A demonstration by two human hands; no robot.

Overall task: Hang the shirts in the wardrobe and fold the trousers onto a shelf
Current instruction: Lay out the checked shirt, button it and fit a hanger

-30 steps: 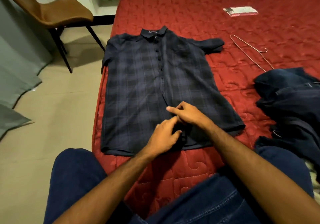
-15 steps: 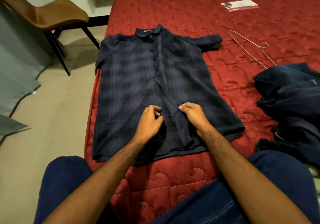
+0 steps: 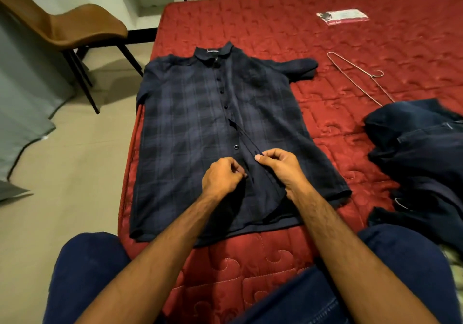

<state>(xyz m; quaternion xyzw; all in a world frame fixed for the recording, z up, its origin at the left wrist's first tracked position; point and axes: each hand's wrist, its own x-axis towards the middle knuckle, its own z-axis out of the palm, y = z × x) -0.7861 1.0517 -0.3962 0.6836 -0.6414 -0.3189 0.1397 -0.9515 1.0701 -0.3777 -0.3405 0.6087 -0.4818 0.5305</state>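
Red quilted bedding covers the bed, which fills most of the view, with pale floor tiles to its left and white cabinet fronts beyond its far edge. Along the bed's left edge a dark plaid shirt lies flat on its back, collar toward the far edge and hem toward the near edge, one short sleeve spread out to the right. Its upper buttons are fastened, while the lower part of the front is parted. Just below the last fastened button, the left hand is curled with its fingertips pinched on the left side of the shirt's opening, and the right hand pinches the right-hand front strip between thumb and forefinger, lifting it slightly off the cloth beneath. The two hands sit close together, near the lower middle of the shirt. A wire hanger lies bare on the bedding to the right of the shirt, apart from it, its hook pointing right. Toward the bed's right edge sits a rumpled pile of dark clothes; what garments they are I cannot tell. A small flat packet rests near the far edge. On the floor to the left stands a brown chair with thin black legs.
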